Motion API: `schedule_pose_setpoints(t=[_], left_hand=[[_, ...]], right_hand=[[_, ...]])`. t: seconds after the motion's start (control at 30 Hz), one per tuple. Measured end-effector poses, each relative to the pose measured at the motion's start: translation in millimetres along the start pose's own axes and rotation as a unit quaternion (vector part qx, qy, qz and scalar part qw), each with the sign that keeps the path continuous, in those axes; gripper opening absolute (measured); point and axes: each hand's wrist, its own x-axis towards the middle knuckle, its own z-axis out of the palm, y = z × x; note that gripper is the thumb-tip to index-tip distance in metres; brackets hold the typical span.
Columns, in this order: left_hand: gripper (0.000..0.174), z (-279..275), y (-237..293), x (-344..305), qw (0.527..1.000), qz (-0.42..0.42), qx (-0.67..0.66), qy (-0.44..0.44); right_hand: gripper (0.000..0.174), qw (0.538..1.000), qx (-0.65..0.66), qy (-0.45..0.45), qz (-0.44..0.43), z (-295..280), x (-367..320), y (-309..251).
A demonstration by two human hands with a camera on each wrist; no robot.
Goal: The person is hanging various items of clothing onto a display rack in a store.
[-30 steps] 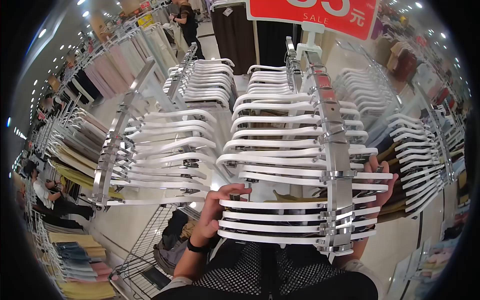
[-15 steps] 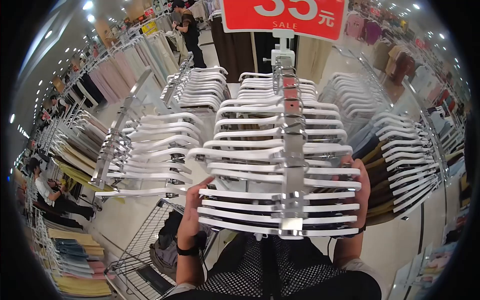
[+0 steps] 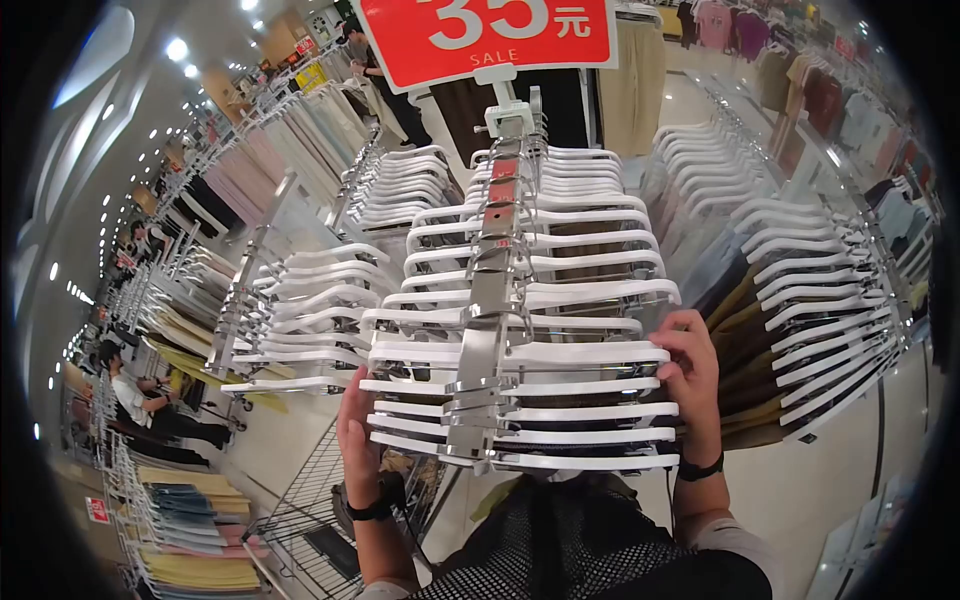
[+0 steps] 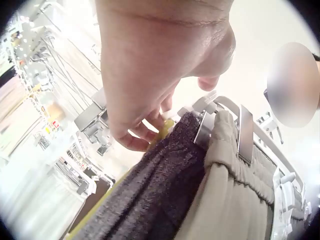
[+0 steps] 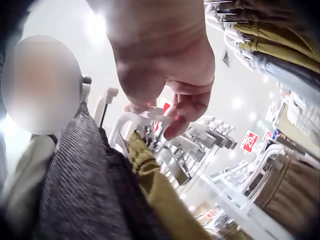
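White clip hangers (image 3: 590, 410) hang in a close bunch at the near end of a chrome rail (image 3: 490, 300). At their left ends my left hand (image 3: 358, 440) reaches up with fingers extended, against the hanger tips. In the left wrist view those fingers spread over a mustard garment (image 4: 165, 129) and dark textured trousers (image 4: 155, 175), beside beige trousers (image 4: 217, 165). My right hand (image 3: 693, 365) is at the opposite ends, thumb and curled fingers pinching one hanger's tip. Mustard trousers (image 5: 152, 175) hang from it in the right wrist view, next to grey woven trousers (image 5: 75, 175).
A red sale sign (image 3: 490, 40) stands at the rail's far end. Parallel racks with white hangers flank it, with brown trousers (image 3: 750, 370) on the right. A wire cart (image 3: 310, 510) stands low on the left. A seated person (image 3: 150, 400) is farther left, another person (image 3: 395, 95) behind.
The view has swung right, so the rail and sign sit farther left. My right hand has come from behind the hangers to their tips. The gap behind the near bunch has narrowed.
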Motion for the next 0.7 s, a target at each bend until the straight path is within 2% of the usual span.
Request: schedule_pose_setpoints(t=[0.1,0.13,0.17,0.23,0.27,0.3,0.37,0.5,0.53,0.57,0.63,0.7], left_hand=[[0.096,3,-3,2,1.000,0.000,-0.004,0.029],[0.086,6,-2,4,0.999,0.004,-0.001,0.036],[0.086,4,-4,6,0.999,0.001,0.003,0.033],[0.074,4,-7,10,0.999,0.049,-0.001,0.004],[0.066,4,-8,8,0.999,0.019,0.025,0.035],[0.066,4,-11,9,0.999,0.018,0.022,0.037],[0.067,2,-18,10,0.998,0.031,-0.049,0.011],[0.067,-4,-27,15,0.997,0.046,-0.068,-0.006],[0.070,-7,-30,18,0.996,0.062,-0.061,-0.005],[0.073,-14,-31,18,0.998,0.042,-0.053,-0.018],[0.075,-17,-34,23,0.997,0.039,-0.055,-0.034],[0.074,-18,-38,30,0.995,0.051,-0.064,-0.051]], right_hand=[[0.034,0.989,-0.118,-0.017,-0.086,3,1,7],[0.034,0.983,-0.154,0.011,-0.099,5,0,6],[0.034,0.984,-0.151,0.014,-0.095,6,2,3],[0.033,0.938,-0.272,0.096,-0.194,9,8,-6],[0.031,0.966,-0.203,0.067,-0.144,8,1,2],[0.031,0.966,-0.206,0.064,-0.144,12,-1,3],[0.025,0.993,-0.059,0.076,-0.071,19,-1,1],[0.023,0.991,-0.082,0.060,-0.084,14,8,-6],[0.023,0.993,-0.060,0.072,-0.078,13,8,-4],[0.024,0.993,-0.038,0.085,-0.071,13,9,-1],[0.027,0.991,-0.046,0.096,-0.077,17,11,0],[0.029,0.992,0.000,0.102,-0.078,23,12,0]])
